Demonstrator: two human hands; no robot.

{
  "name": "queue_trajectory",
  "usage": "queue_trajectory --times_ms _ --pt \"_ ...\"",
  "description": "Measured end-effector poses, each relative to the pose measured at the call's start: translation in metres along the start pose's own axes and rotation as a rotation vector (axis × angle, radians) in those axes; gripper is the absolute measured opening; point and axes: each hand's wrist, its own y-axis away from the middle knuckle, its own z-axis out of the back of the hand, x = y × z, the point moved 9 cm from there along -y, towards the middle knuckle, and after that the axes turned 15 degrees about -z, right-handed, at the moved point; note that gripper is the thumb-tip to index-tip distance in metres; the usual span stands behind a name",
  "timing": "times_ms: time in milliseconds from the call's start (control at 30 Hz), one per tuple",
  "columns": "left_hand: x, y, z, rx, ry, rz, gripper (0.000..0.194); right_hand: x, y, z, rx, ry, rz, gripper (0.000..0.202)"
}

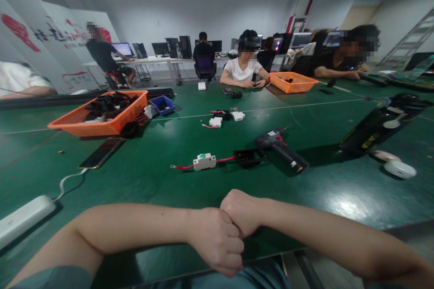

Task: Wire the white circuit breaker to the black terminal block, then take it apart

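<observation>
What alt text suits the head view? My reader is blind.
Two fists, left hand and right hand, press together at a green table's near edge. Beyond lie a white breaker with red wires and a cordless screwdriver.

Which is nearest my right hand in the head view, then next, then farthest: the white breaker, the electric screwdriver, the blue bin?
From the right hand:
1. White breaker, just ahead, slightly left.
2. Electric screwdriver, ahead right.
3. Blue bin, far left by the orange basket.

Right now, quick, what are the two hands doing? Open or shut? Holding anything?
Left hand: closed in a fist, holding nothing that shows.
Right hand: closed in a fist, pressed against the left hand, holding nothing that shows.
</observation>
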Motion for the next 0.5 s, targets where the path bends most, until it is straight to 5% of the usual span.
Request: queue_trajectory --times_ms 500 --pt "0.0003 0.0028 -0.0069 0.043 0.028 0.011 0.033 0.0008 0.0009 0.0031 -0.022 -0.036 0.018 0.016"
